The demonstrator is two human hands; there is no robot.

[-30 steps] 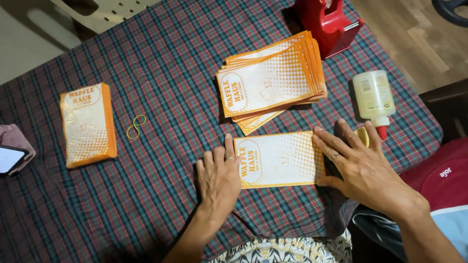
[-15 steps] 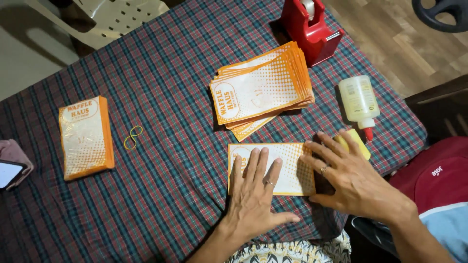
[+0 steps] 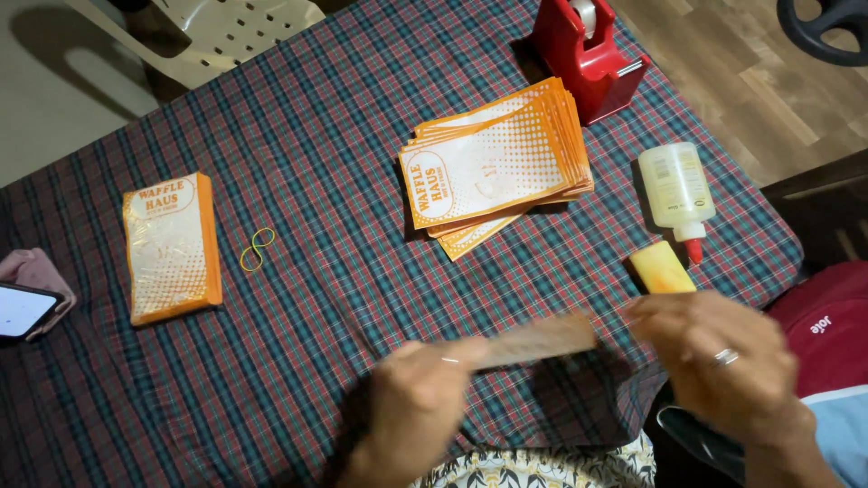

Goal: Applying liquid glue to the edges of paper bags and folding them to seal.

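My left hand (image 3: 418,398) is blurred with motion and grips one orange-and-white paper bag (image 3: 533,342), lifted off the checked tablecloth (image 3: 344,181) and seen nearly edge-on. My right hand (image 3: 714,361), with a ring on one finger, is just to the right of the bag's end and is also blurred. It seems apart from the bag. A small yellow block (image 3: 661,268) lies just beyond the right hand.
A fanned stack of matching bags (image 3: 493,172) lies at the centre back, with a red tape dispenser (image 3: 586,50) behind it. A glue bottle (image 3: 676,185) lies at the right. At the left are a neat bundle of bags (image 3: 172,246), a yellow rubber band (image 3: 257,248) and a phone (image 3: 23,309).
The bag that lay flat under both hands has been lifted and turned by my left hand. My right hand has come off it and moved right.
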